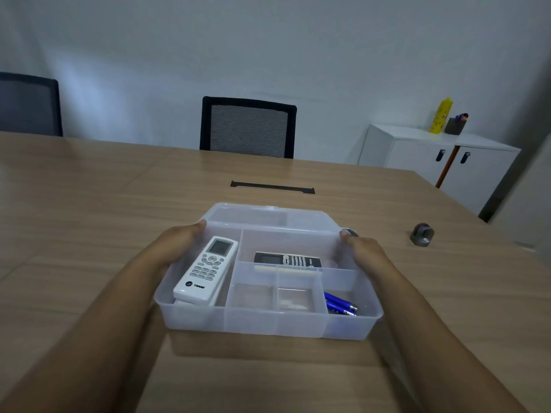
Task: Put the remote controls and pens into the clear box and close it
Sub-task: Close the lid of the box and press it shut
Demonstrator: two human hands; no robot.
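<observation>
The clear box (268,324) stands on the wooden table in front of me, with its hinged lid (269,216) partly raised at the back. A white remote control (205,271) lies in the left compartment. A black remote control (287,259) lies in the back compartment. Blue pens (340,304) rest in the front right compartment. My left hand (176,244) grips the lid's left corner. At the lid's right corner, my right hand (362,247) holds on.
A black slot cover (272,187) is set in the table (89,222) beyond the box. A small grey metal object (422,234) sits at the right. A black mesh chair (248,128) stands across the table, and a white cabinet (438,162) at the far right.
</observation>
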